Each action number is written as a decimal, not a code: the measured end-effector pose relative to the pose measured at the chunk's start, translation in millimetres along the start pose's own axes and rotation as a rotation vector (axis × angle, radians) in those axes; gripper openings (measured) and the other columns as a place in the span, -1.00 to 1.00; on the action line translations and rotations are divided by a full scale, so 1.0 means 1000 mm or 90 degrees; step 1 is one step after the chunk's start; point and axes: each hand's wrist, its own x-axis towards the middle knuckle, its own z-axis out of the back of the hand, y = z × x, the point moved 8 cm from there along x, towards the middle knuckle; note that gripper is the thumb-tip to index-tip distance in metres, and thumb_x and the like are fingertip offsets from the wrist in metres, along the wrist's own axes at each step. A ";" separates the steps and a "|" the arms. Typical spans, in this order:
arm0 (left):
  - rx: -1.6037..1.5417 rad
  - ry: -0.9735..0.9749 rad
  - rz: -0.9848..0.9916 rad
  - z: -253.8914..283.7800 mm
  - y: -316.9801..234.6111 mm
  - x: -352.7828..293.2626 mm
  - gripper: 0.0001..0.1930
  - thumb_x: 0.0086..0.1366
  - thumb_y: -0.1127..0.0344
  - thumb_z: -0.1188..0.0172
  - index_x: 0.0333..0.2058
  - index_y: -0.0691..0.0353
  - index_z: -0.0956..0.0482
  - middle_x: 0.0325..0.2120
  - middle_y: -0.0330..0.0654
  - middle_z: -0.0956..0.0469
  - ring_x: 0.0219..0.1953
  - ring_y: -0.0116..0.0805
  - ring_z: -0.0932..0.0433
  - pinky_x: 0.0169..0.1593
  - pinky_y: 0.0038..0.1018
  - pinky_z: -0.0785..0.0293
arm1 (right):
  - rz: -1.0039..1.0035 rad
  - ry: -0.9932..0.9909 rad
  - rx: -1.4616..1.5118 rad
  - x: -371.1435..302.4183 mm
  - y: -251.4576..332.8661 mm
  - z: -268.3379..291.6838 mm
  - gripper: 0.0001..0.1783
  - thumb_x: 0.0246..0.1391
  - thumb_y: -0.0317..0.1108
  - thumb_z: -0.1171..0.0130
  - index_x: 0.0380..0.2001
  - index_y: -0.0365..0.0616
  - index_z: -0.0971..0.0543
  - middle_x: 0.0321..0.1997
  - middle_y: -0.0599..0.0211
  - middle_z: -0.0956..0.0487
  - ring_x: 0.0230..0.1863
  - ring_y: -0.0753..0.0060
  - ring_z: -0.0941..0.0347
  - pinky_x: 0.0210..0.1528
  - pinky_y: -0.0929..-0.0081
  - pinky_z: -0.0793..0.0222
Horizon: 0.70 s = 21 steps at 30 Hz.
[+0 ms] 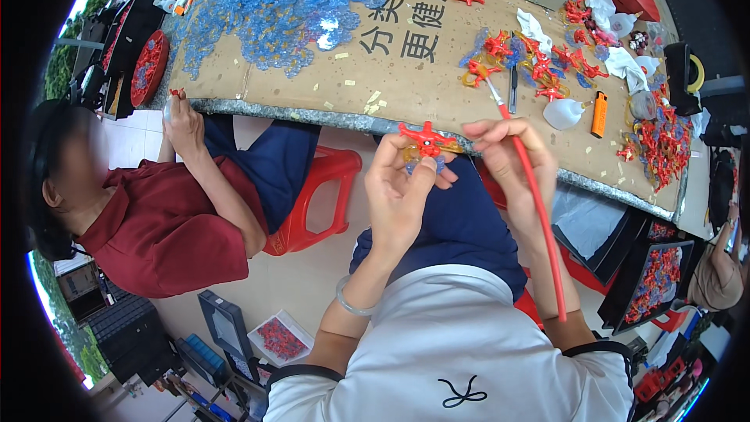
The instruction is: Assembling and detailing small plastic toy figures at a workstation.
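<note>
Pinching a red toy (427,138) in nearly closed left fingers (422,179), by the near edge of the table (301,82). Gripping a long red brush (537,207) in bent, closed-in right fingers (522,132). Farther out, on the table, blue bits (285,12) at left, an orange lighter (599,114) at right.

The cardboard-topped table (312,94) bears heaped blue pieces (289,19); red figures (664,148); an orange lighter (599,116); what seems a white bottle (562,115).

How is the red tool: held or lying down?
Held: the right hand grips the red tool, whose far end reaches over the table. Whether it touches anything, I cannot tell.
</note>
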 end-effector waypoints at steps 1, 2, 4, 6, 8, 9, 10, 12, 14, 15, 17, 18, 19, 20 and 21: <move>-0.037 0.014 -0.001 -0.001 0.000 0.001 -0.84 0.29 0.54 0.01 -0.16 0.38 -0.32 -0.30 0.02 -0.55 -0.34 -0.36 -0.59 -0.25 -0.53 -0.54 | -0.062 0.006 0.080 -0.004 -0.013 -0.004 -0.85 0.12 -0.50 -0.14 -0.28 -0.24 -0.39 -0.12 0.07 -0.54 -0.11 0.49 -0.48 -0.05 0.53 -0.38; -0.059 0.009 0.002 -0.002 0.000 0.001 -0.84 0.29 0.55 0.02 -0.16 0.38 -0.31 -0.28 0.03 -0.55 -0.32 -0.35 -0.59 -0.22 -0.51 -0.54 | -0.065 0.025 0.086 -0.006 -0.019 -0.007 -0.74 0.05 -0.54 -0.20 -0.31 -0.15 -0.29 -0.09 0.03 -0.52 -0.09 0.45 -0.48 -0.04 0.50 -0.39; -0.105 0.000 0.010 -0.006 0.003 0.001 -0.85 0.30 0.56 0.05 -0.16 0.37 -0.29 -0.25 0.04 -0.54 -0.27 -0.33 -0.59 -0.17 -0.47 -0.54 | -0.039 0.010 0.092 -0.010 -0.027 -0.010 -0.69 0.02 -0.56 -0.22 -0.33 -0.13 -0.26 -0.07 0.03 -0.50 -0.08 0.43 -0.47 -0.05 0.49 -0.40; -0.120 0.001 0.012 -0.006 0.007 0.000 -0.87 0.31 0.54 0.04 -0.17 0.37 -0.30 -0.24 0.03 -0.53 -0.26 -0.33 -0.58 -0.15 -0.47 -0.54 | -0.042 -0.007 0.102 -0.012 -0.029 -0.012 -0.58 -0.07 -0.61 -0.29 -0.34 -0.10 -0.21 -0.04 0.03 -0.47 -0.05 0.37 -0.47 -0.03 0.45 -0.40; -0.128 0.005 0.029 -0.006 0.011 0.000 -0.88 0.32 0.52 0.03 -0.19 0.37 -0.31 -0.23 0.01 -0.51 -0.24 -0.34 -0.58 -0.12 -0.48 -0.53 | -0.014 -0.020 0.080 -0.011 -0.026 -0.013 -0.57 -0.08 -0.61 -0.30 -0.34 -0.10 -0.21 -0.03 0.02 -0.46 -0.04 0.37 -0.46 -0.02 0.46 -0.41; -0.129 0.007 0.045 -0.006 0.013 0.000 -0.89 0.32 0.51 0.03 -0.19 0.37 -0.31 -0.22 0.00 -0.50 -0.23 -0.34 -0.58 -0.11 -0.49 -0.52 | -0.001 -0.026 0.069 -0.010 -0.025 -0.014 -0.56 -0.09 -0.61 -0.31 -0.34 -0.10 -0.21 -0.03 0.01 -0.46 -0.04 0.37 -0.46 -0.02 0.46 -0.41; -0.130 0.009 0.060 -0.006 0.015 0.000 -0.89 0.33 0.50 0.02 -0.20 0.37 -0.32 -0.22 -0.01 -0.50 -0.22 -0.35 -0.58 -0.09 -0.50 -0.51 | -0.006 -0.032 0.087 -0.009 -0.025 -0.015 -0.55 -0.10 -0.61 -0.32 -0.35 -0.10 -0.21 -0.03 0.01 -0.46 -0.05 0.38 -0.46 -0.02 0.47 -0.41; -0.123 0.001 0.051 -0.003 0.019 0.000 -0.89 0.34 0.48 0.02 -0.20 0.37 -0.32 -0.22 -0.04 -0.48 -0.22 -0.33 -0.58 -0.09 -0.50 -0.51 | -0.017 -0.046 0.123 -0.008 -0.024 -0.016 -0.53 -0.12 -0.62 -0.33 -0.35 -0.10 -0.20 -0.03 0.02 -0.46 -0.07 0.42 -0.46 -0.03 0.50 -0.41; -0.112 -0.012 0.035 -0.001 0.020 0.000 -0.89 0.35 0.46 0.05 -0.19 0.37 -0.33 -0.22 -0.04 -0.49 -0.23 -0.29 -0.59 -0.11 -0.47 -0.53 | -0.023 -0.028 0.099 -0.010 -0.028 -0.015 -0.59 -0.06 -0.61 -0.28 -0.35 -0.12 -0.21 -0.04 0.02 -0.48 -0.08 0.46 -0.45 -0.05 0.52 -0.41; -0.104 -0.021 0.024 -0.001 0.019 0.000 -0.88 0.36 0.45 0.08 -0.18 0.37 -0.34 -0.23 -0.02 -0.51 -0.25 -0.26 -0.60 -0.13 -0.45 -0.54 | -0.026 -0.020 0.086 -0.011 -0.029 -0.015 -0.62 -0.02 -0.61 -0.26 -0.36 -0.13 -0.21 -0.04 0.02 -0.49 -0.09 0.48 -0.44 -0.06 0.54 -0.40; -0.111 -0.018 0.030 -0.002 0.018 0.000 -0.86 0.38 0.43 0.11 -0.16 0.37 -0.34 -0.25 -0.01 -0.53 -0.27 -0.22 -0.61 -0.16 -0.42 -0.56 | -0.044 -0.032 0.110 -0.011 -0.025 -0.014 -0.77 0.11 -0.51 -0.15 -0.29 -0.18 -0.27 -0.10 0.07 -0.53 -0.12 0.55 -0.43 -0.08 0.58 -0.39; -0.127 -0.004 0.046 -0.004 0.017 0.000 -0.85 0.38 0.43 0.11 -0.16 0.37 -0.34 -0.25 -0.01 -0.53 -0.28 -0.23 -0.61 -0.16 -0.42 -0.56 | -0.053 -0.038 0.122 -0.010 -0.022 -0.014 -0.83 0.18 -0.46 -0.09 -0.26 -0.21 -0.30 -0.14 0.09 -0.56 -0.13 0.59 -0.43 -0.09 0.60 -0.38; -0.144 0.010 0.063 -0.006 0.017 0.000 -0.85 0.38 0.43 0.12 -0.16 0.37 -0.34 -0.26 -0.01 -0.53 -0.29 -0.23 -0.61 -0.17 -0.42 -0.56 | -0.021 -0.041 0.061 -0.008 -0.016 -0.010 -0.84 0.22 -0.41 -0.02 -0.20 -0.23 -0.32 -0.16 0.12 -0.57 -0.16 0.60 -0.42 -0.11 0.62 -0.38; -0.137 0.007 0.065 -0.005 0.015 0.000 -0.83 0.38 0.43 0.12 -0.13 0.38 -0.33 -0.26 -0.01 -0.53 -0.29 -0.23 -0.61 -0.17 -0.42 -0.57 | 0.012 -0.043 0.001 -0.003 -0.011 -0.004 -0.80 0.27 -0.36 0.04 -0.14 -0.26 -0.34 -0.19 0.14 -0.58 -0.18 0.62 -0.42 -0.13 0.64 -0.37; -0.130 0.003 0.068 -0.005 0.013 -0.001 -0.80 0.38 0.43 0.13 -0.09 0.39 -0.32 -0.26 -0.01 -0.53 -0.29 -0.23 -0.61 -0.18 -0.42 -0.57 | 0.045 -0.045 -0.060 0.000 -0.004 -0.001 -0.74 0.31 -0.30 0.11 -0.08 -0.28 -0.36 -0.22 0.16 -0.59 -0.21 0.64 -0.42 -0.14 0.66 -0.37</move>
